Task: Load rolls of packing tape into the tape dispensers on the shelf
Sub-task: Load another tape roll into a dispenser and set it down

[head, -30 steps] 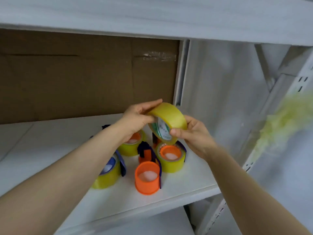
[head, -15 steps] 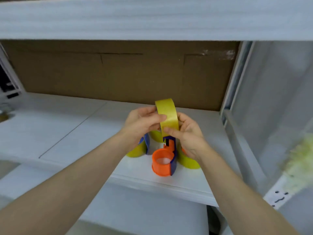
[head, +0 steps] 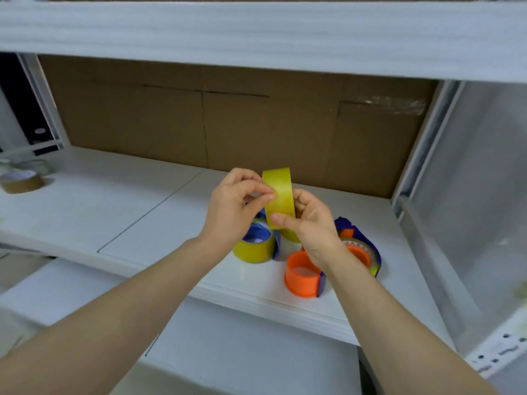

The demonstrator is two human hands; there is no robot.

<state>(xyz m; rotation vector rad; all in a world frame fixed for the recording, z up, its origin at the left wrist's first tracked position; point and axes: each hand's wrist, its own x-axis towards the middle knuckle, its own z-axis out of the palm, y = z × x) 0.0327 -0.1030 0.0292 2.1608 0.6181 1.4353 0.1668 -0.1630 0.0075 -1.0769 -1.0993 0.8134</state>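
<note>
Both hands hold a yellow roll of packing tape (head: 279, 195) upright and edge-on above the shelf. My left hand (head: 233, 206) pinches its left side with thumb and fingertips. My right hand (head: 310, 223) grips the right side and lower rim. Below them, on the white shelf (head: 142, 212), stands an orange dispenser (head: 302, 277) with an empty core. A blue dispenser loaded with yellow tape (head: 255, 245) sits at the left. An orange-and-blue dispenser holding tape (head: 360, 252) sits at the right, partly hidden by my right wrist.
Brown cardboard (head: 228, 126) backs the shelf. An upper shelf board (head: 256, 35) overhangs close above. A brown tape roll (head: 22, 182) lies at the far left. A white upright post (head: 422, 143) bounds the right side. A lower shelf (head: 242, 352) shows beneath.
The roll has turned from showing its labelled face to standing edge-on, held higher over the dispensers. The camera view swung left, and my left fingers now pinch at the roll's edge.
</note>
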